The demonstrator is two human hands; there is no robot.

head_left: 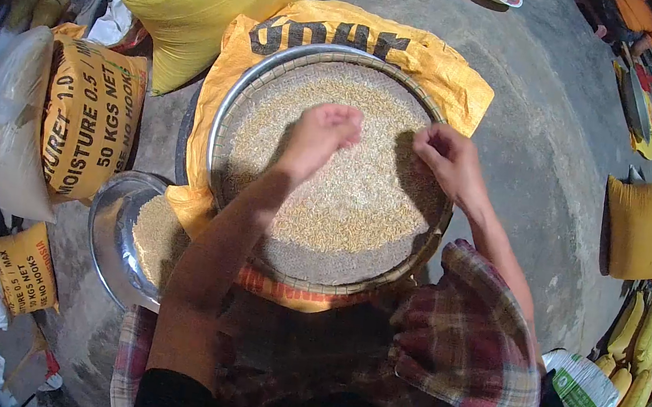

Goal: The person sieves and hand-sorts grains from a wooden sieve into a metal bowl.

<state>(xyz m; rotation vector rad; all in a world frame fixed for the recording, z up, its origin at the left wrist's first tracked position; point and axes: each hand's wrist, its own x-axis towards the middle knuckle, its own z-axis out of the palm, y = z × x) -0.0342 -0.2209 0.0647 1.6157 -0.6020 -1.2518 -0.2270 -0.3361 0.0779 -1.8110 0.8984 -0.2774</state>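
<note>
Both hands, left hand [323, 130] and right hand [446, 157], fingers pinched together, over flat round grain tray [227, 110].

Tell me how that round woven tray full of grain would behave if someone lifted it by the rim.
The woven tray is wide and shallow, so tilting would probably send the loose grain sliding to one side. Spread with grain, it likely feels heavy for its thin build. Its metal-looking rim suggests it stays fairly stiff, though the woven base may flex slightly.

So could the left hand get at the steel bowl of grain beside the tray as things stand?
Probably yes: the steel bowl sits uncovered just beside the left forearm, while the left hand hovers over the woven tray, with nothing between.
</note>
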